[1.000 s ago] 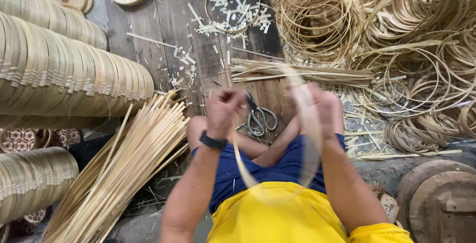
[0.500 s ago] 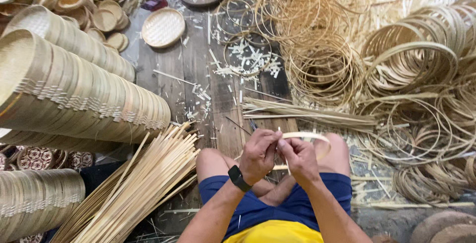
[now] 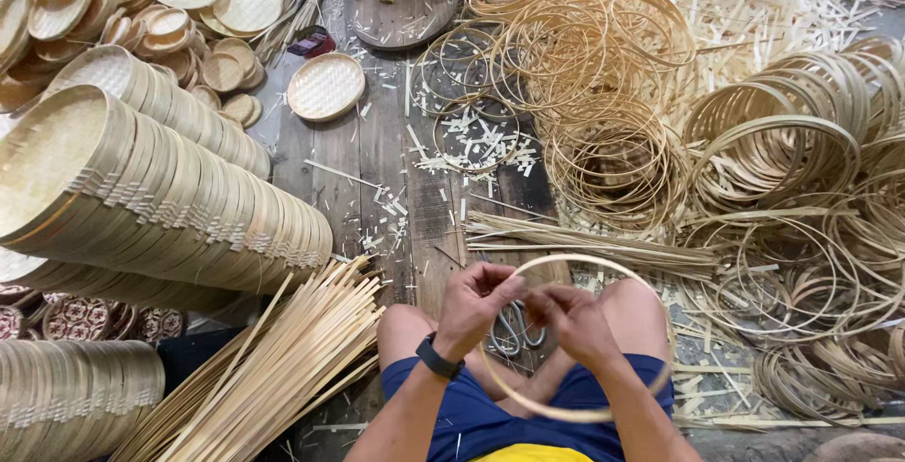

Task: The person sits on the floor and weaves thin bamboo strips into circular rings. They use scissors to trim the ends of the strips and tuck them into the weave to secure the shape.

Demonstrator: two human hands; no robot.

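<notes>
A: What are the hands doing?

B: The left hand [image 3: 476, 306] and right hand [image 3: 570, 321] meet above the person's lap, both pinching the top of a thin bamboo hoop [image 3: 650, 297]. The fingers close on the strip where its two ends seem to overlap, though the joint itself is hidden under them.

A: How far along is the hoop?

B: The strip is already bent into a full ring. Whether the ends are fastened, I cannot tell; that looks like what remains.

A: How does it lie?

B: It is nearly flat over the thighs, slightly oval, its longer axis running left to right, with the joined part on the side away from the body.

A: What surrounds it?

B: Scissors [image 3: 517, 330] on the plank floor under the hands, straight bamboo strips [image 3: 273, 377] to the left, finished hoops [image 3: 603, 94] heaped ahead and right, and stacked woven trays [image 3: 160, 189] on the left.
</notes>
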